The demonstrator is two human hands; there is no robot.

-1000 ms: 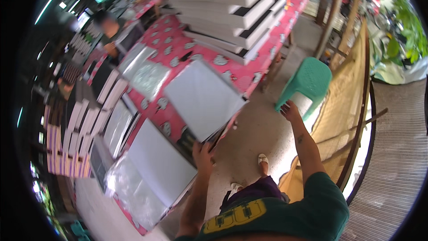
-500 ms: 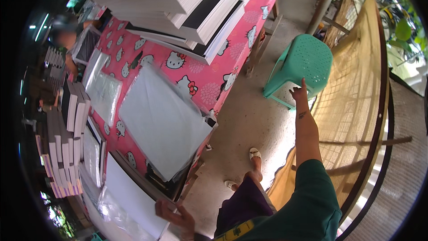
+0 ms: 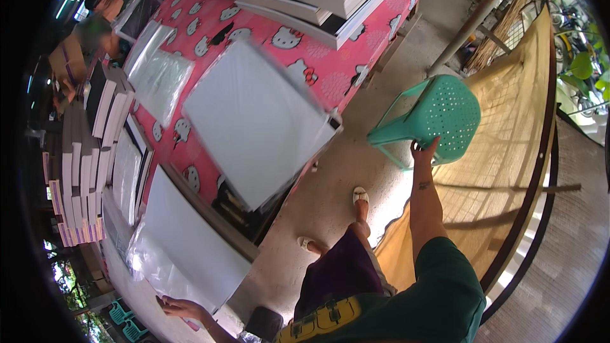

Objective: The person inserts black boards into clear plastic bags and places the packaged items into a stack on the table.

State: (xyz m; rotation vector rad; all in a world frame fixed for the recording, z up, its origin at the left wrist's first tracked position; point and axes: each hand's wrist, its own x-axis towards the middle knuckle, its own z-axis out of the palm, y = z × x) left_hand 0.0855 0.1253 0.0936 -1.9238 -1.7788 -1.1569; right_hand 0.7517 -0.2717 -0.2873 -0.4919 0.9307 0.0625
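My right hand (image 3: 424,150) is closed on the near edge of a green plastic stool (image 3: 450,114), with my arm stretched forward. The stool's perforated seat leans towards me and its legs point away to the left. Low on the left, my left hand (image 3: 183,309) has its fingers stretched out and holds nothing. It is beside the near end of a white sheet-like panel (image 3: 190,235) with clear plastic film (image 3: 143,257) along its side. Farther up the table lies a flat, pale stack wrapped in clear plastic (image 3: 257,121).
Thick books (image 3: 330,0) are piled at the far end of the pink patterned table (image 3: 289,57). More book stacks (image 3: 82,178) rise on the left, with a person (image 3: 95,32) beyond. A tan mesh screen (image 3: 502,146) borders the concrete floor (image 3: 330,184) on the right.
My right hand has gone from pointing at the stool to gripping its edge, and the stool has tilted. My left hand has moved left and opened out. The view has shifted.
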